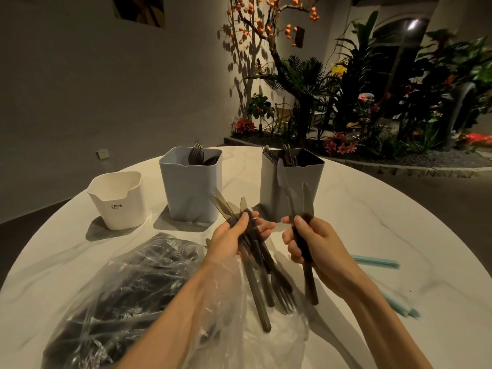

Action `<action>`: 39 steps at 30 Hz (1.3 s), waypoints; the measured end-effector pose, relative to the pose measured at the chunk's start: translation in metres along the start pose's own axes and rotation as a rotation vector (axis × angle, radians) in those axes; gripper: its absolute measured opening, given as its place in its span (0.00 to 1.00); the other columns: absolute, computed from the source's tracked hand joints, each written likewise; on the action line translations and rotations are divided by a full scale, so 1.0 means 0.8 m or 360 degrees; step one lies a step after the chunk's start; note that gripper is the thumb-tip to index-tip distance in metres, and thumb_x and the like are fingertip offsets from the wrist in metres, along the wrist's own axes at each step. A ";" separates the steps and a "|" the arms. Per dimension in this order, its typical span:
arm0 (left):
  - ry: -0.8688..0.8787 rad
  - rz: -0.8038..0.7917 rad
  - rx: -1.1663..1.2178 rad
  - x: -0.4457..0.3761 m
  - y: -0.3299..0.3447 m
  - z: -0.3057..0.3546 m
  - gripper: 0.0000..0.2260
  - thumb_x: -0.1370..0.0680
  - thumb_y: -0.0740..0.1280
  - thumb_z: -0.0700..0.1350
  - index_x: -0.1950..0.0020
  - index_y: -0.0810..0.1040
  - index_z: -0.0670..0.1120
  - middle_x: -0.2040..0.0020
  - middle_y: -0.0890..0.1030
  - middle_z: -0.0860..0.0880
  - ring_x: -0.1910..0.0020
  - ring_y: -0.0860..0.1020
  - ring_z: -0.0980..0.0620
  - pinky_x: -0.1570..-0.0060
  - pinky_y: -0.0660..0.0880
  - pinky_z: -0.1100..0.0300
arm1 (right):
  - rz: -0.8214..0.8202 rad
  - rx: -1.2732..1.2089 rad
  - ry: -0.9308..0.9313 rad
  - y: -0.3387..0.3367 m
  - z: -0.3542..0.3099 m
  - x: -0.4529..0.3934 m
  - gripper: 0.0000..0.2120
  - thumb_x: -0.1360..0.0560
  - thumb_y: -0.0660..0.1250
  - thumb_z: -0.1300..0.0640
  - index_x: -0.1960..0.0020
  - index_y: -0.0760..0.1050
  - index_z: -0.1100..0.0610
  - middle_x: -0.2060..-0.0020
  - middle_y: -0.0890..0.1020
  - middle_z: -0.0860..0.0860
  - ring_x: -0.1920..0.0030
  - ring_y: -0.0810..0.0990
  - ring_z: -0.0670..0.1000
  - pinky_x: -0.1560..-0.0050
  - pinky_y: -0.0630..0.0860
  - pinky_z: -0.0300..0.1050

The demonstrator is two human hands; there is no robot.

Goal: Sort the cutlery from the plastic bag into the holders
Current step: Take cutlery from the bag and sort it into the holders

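The fingers of the right hand are curled around a small bundle of knives, and the fingers of the left hand are curled around a mixed bundle of cutlery. Both hands are above the table, just in front of the holders.

In the head view, the task looks partly done. The blue holder already has forks, the grey holder has several pieces, and the white holder shows nothing inside from here. The plastic bag near the left forearm is full of dark cutlery, so I judge that much sorting is left.

The knives in the right hand stand almost upright, blades up toward the grey holder, handles down. The left bundle leans, with knife blades up and to the left, while a fork points down toward the person.
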State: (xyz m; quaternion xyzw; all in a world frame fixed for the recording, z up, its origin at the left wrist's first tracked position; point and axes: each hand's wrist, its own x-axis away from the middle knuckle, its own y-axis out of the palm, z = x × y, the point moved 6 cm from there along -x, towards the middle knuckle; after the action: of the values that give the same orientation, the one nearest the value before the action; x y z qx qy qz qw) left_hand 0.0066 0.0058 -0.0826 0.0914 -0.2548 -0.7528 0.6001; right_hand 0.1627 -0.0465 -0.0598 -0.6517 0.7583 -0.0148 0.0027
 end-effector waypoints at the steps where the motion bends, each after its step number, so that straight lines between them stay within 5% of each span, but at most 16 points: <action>1: -0.0005 -0.0007 0.0021 -0.001 -0.001 0.001 0.10 0.16 0.62 0.43 0.42 0.79 0.39 0.57 0.87 0.42 0.59 0.87 0.47 0.53 0.83 0.54 | -0.0031 -0.0056 0.0001 0.002 -0.001 0.000 0.13 0.14 0.54 0.55 0.45 0.74 0.62 0.68 0.76 0.54 0.72 0.71 0.48 0.70 0.70 0.37; 5: -0.0040 -0.0007 0.0081 -0.001 0.000 0.001 0.09 0.16 0.61 0.42 0.43 0.79 0.40 0.57 0.87 0.43 0.59 0.87 0.47 0.53 0.83 0.54 | 0.0095 -0.0204 -0.0037 0.001 -0.010 0.002 0.14 0.20 0.65 0.49 0.58 0.75 0.59 0.74 0.66 0.50 0.75 0.63 0.46 0.74 0.62 0.36; 9: -0.0043 -0.0031 0.0069 -0.002 0.000 0.001 0.09 0.16 0.61 0.43 0.45 0.79 0.41 0.57 0.87 0.43 0.60 0.87 0.47 0.53 0.82 0.54 | 0.0430 -0.0437 -0.0294 -0.019 -0.024 0.010 0.27 0.23 0.69 0.48 0.74 0.60 0.55 0.79 0.63 0.48 0.78 0.60 0.45 0.75 0.61 0.37; 12: -0.0036 -0.0024 0.0052 -0.005 -0.001 -0.002 0.09 0.16 0.61 0.43 0.45 0.79 0.41 0.57 0.87 0.43 0.59 0.87 0.47 0.54 0.83 0.55 | 0.0466 -0.0362 -0.0348 -0.021 -0.021 0.008 0.28 0.21 0.66 0.47 0.74 0.60 0.55 0.79 0.64 0.49 0.77 0.63 0.46 0.72 0.66 0.40; 15: -0.0019 -0.0019 0.0024 -0.007 -0.002 -0.002 0.09 0.16 0.61 0.43 0.43 0.79 0.41 0.57 0.87 0.44 0.59 0.87 0.47 0.56 0.84 0.56 | 0.0488 -0.0041 -0.0288 -0.012 -0.003 0.000 0.25 0.22 0.68 0.47 0.74 0.68 0.53 0.78 0.71 0.48 0.73 0.71 0.47 0.58 0.75 0.48; 19: -0.0048 -0.0027 0.0032 -0.010 -0.005 -0.004 0.10 0.16 0.61 0.44 0.43 0.79 0.41 0.56 0.87 0.43 0.60 0.86 0.47 0.51 0.82 0.51 | 0.0455 -0.0027 -0.0112 -0.002 0.006 -0.005 0.26 0.24 0.66 0.39 0.70 0.71 0.58 0.77 0.71 0.50 0.75 0.69 0.46 0.70 0.70 0.38; 23: 0.0006 0.0051 0.0050 -0.014 -0.011 -0.006 0.12 0.17 0.63 0.45 0.39 0.79 0.40 0.56 0.87 0.42 0.57 0.87 0.46 0.47 0.82 0.48 | 0.0027 0.0622 -0.0133 0.013 0.001 0.004 0.25 0.38 0.74 0.33 0.58 0.80 0.55 0.73 0.76 0.47 0.69 0.76 0.45 0.66 0.73 0.33; 26: 0.0071 0.0111 -0.0072 -0.018 -0.020 -0.005 0.09 0.17 0.64 0.48 0.44 0.80 0.44 0.54 0.87 0.44 0.50 0.86 0.44 0.36 0.76 0.42 | -0.0189 0.1026 -0.0021 0.020 0.012 0.008 0.15 0.33 0.78 0.42 0.56 0.82 0.52 0.67 0.78 0.47 0.65 0.78 0.46 0.64 0.74 0.31; 32: 0.0026 0.0072 0.0008 -0.022 -0.022 -0.005 0.09 0.16 0.62 0.44 0.45 0.78 0.40 0.56 0.87 0.41 0.55 0.86 0.43 0.44 0.79 0.44 | 0.0150 0.0673 -0.0138 -0.015 -0.007 0.004 0.02 0.27 0.76 0.52 0.56 0.85 0.50 0.65 0.85 0.48 0.62 0.82 0.47 0.67 0.74 0.30; 36: -0.0043 0.0114 -0.0053 -0.030 -0.028 -0.011 0.09 0.16 0.63 0.45 0.46 0.81 0.42 0.55 0.87 0.43 0.54 0.85 0.44 0.36 0.76 0.41 | 0.0378 0.0328 -0.0334 -0.026 -0.022 0.005 0.04 0.29 0.76 0.51 0.55 0.84 0.49 0.65 0.84 0.47 0.62 0.82 0.49 0.69 0.74 0.29; 39: -0.0163 0.0047 -0.0064 -0.028 -0.019 -0.017 0.09 0.17 0.63 0.43 0.45 0.80 0.39 0.55 0.85 0.41 0.57 0.84 0.44 0.46 0.79 0.43 | 0.0339 0.0462 -0.0539 -0.019 -0.031 0.010 0.03 0.29 0.72 0.46 0.56 0.81 0.37 0.64 0.85 0.47 0.65 0.80 0.54 0.66 0.78 0.40</action>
State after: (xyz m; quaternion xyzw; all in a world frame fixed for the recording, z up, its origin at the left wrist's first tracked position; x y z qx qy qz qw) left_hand 0.0053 0.0255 -0.1051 0.0369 -0.2712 -0.7524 0.5991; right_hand 0.1756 -0.0562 -0.0344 -0.5539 0.8015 -0.0138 0.2249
